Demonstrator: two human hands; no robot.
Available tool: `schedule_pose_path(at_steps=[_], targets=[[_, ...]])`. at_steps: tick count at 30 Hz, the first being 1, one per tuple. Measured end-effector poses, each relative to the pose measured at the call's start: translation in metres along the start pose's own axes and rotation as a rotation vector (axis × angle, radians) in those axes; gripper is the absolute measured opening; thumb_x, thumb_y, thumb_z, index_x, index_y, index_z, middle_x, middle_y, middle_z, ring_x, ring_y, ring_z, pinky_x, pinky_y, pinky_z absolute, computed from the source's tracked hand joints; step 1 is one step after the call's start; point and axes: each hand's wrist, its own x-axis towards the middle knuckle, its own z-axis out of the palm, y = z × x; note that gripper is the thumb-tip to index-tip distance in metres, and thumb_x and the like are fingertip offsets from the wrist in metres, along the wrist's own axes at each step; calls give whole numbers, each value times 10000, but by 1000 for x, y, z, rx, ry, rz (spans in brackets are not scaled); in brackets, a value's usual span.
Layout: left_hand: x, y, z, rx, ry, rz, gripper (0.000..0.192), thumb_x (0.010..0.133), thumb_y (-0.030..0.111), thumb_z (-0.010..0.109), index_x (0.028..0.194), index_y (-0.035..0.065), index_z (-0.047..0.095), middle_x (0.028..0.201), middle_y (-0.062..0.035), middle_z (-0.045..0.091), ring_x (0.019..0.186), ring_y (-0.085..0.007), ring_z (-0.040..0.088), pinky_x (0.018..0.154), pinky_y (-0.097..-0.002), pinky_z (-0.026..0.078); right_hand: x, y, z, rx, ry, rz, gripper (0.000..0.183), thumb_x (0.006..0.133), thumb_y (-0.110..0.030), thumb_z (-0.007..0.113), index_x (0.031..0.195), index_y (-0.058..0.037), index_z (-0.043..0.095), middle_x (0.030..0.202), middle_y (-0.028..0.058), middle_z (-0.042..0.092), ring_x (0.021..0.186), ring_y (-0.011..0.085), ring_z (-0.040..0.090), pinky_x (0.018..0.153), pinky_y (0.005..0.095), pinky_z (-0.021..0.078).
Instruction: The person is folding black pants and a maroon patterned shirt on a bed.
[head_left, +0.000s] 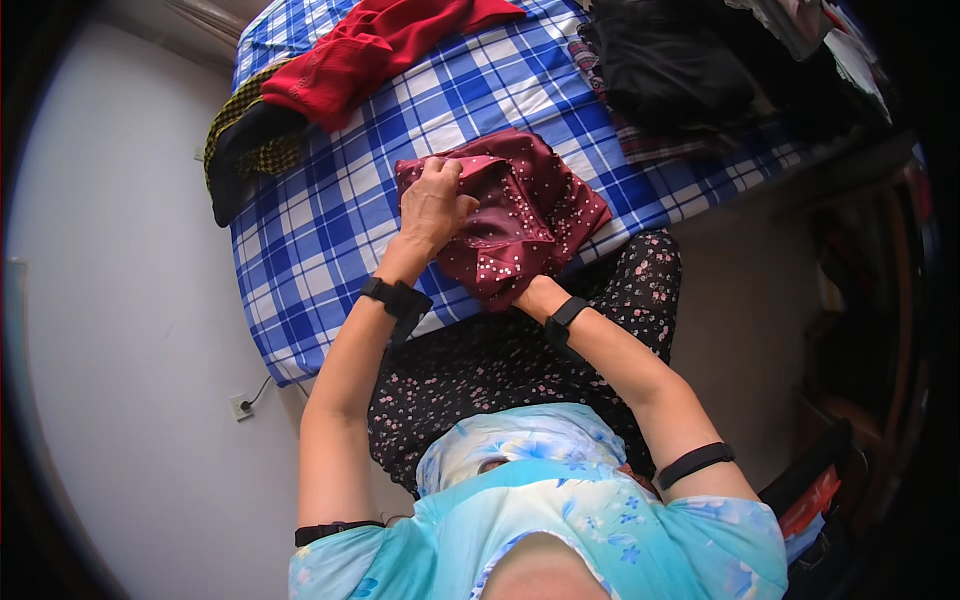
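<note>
A burgundy satiny cloth garment with pale dots (555, 202) lies bunched and partly folded near the edge of a bed or table with a blue and white checked cover (322, 232). On its upper left part rests my left hand (439, 199), fingers bent against the fabric; whether they pinch it is not clear. My right hand (534, 294) reaches under the lower edge of the garment, so its fingers are hidden beneath the cloth and their grip does not show.
Red clothing (345, 67) lies at the upper left, beside a black and yellow patterned cloth (247, 112). Dark folded clothes (667, 67) are piled at the upper right. A wall (127, 247) with a plugged socket (241, 407) stands on the left.
</note>
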Motion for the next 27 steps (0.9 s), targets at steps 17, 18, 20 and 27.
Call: schedule_pose_path(at_steps=[17,18,20,27], targets=[[28,-18,13,135,-85,18,186,752,158,700,896,46,661,921,-167,665,901,-331,644,774,-409,503,-6,6,-6,24,-89,44,383,1000,-283,337,1330,-106,417,1337,102,478,1223,229,465,1016,362,420],[32,-32,23,169,-79,43,169,757,128,659,900,39,661,869,-169,671,870,-348,647,764,-421,506,-6,4,-3,67,-69,39,382,1000,-289,340,1327,-109,419,1348,107,468,1228,235,463,1019,366,418],[29,-30,14,101,-15,26,153,770,114,635,898,33,656,815,-166,666,803,-332,654,730,-406,512,-7,-16,-14,-609,-108,49,439,994,-332,365,1373,-111,388,1384,118,444,1246,248,453,1041,376,403],[65,8,-24,-403,84,-138,67,812,18,609,858,-28,618,658,-77,623,508,-121,592,456,-258,467,-26,-60,-47,-966,589,-296,556,880,-234,622,1333,-1,399,1201,155,546,1112,298,547,954,412,458]])
